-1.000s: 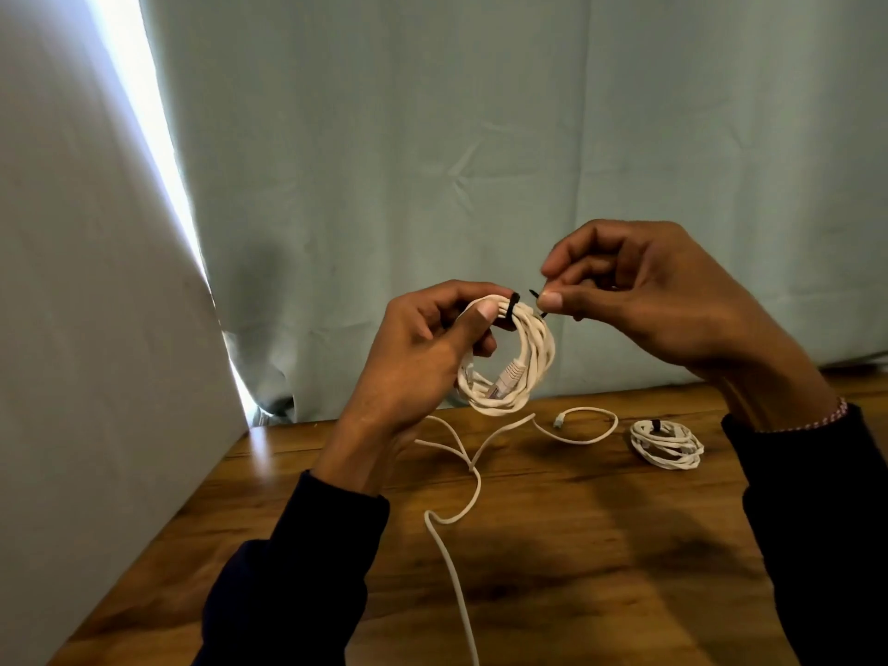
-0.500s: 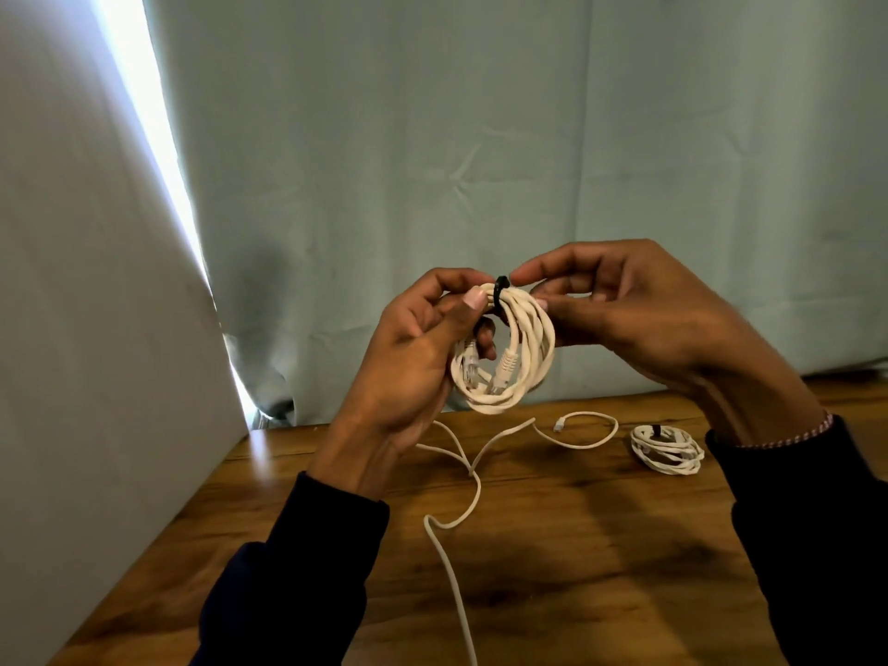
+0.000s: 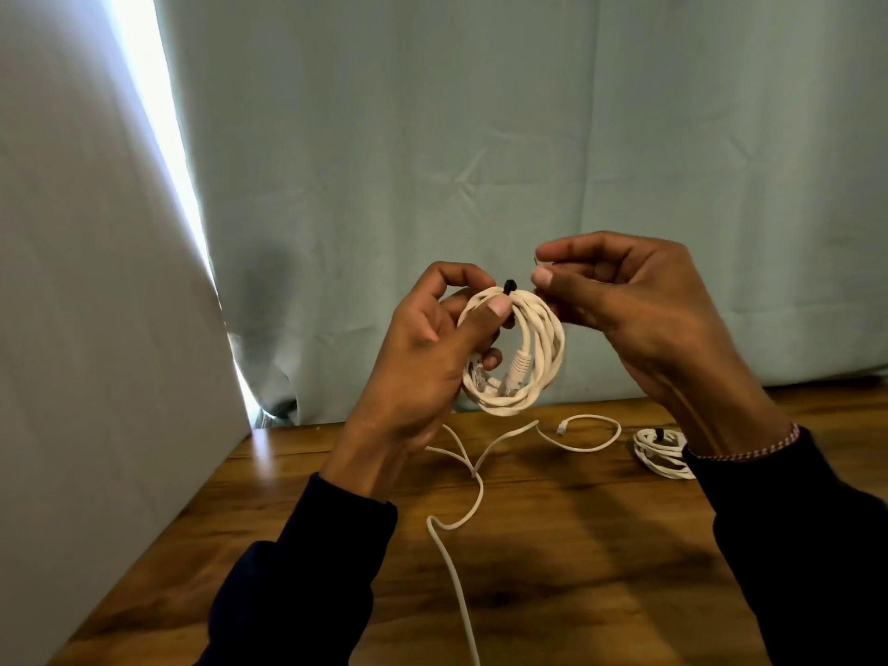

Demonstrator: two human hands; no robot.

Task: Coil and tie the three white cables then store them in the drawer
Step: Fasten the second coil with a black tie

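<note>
- The left hand [image 3: 413, 358] grips a coiled white cable [image 3: 524, 348] above the table [image 3: 576, 545], thumb beside its black tie [image 3: 509, 287].
- The right hand [image 3: 634, 300], fingers curled, seems empty.
- A loose cable [image 3: 461, 579] and a tied coil [image 3: 660, 449] lie on the table.

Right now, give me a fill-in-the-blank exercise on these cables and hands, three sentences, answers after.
1. The coiled cable is held up in the ____ hand.
2. The tie at the top of that coil is ____ in colour.
3. The loose cable and the small tied coil both lie on the ____ table.

Missing words: left; black; wooden
</note>
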